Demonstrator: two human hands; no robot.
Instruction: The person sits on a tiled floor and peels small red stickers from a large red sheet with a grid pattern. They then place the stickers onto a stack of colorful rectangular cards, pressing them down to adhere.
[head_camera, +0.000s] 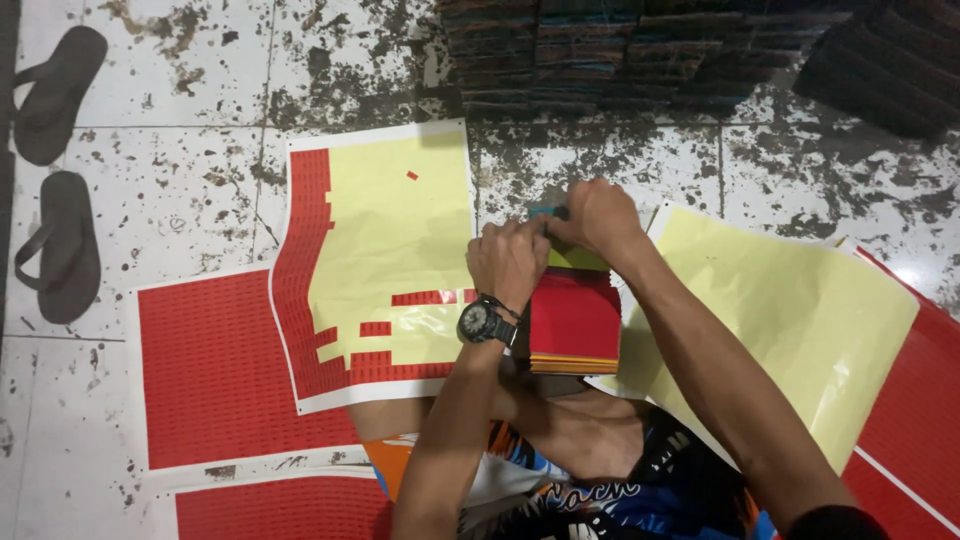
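My left hand (508, 260), with a black wristwatch (484, 322) on its wrist, and my right hand (595, 215) meet above a stack of red and coloured booklets (575, 318) resting on my lap. Both hands pinch a small teal item (548, 212) between their fingertips; its shape is mostly hidden by the fingers. To the left lies a yellow backing sheet (395, 215) with red stickers left along its left and lower edges. A full red sticker sheet (215, 365) lies beneath it.
An empty yellow backing sheet (790, 310) lies at the right over red sheets (915, 400). Stacks of dark booklets (640, 50) line the far edge. Two black sandals (55, 170) sit at the far left on the stained tile floor (170, 180).
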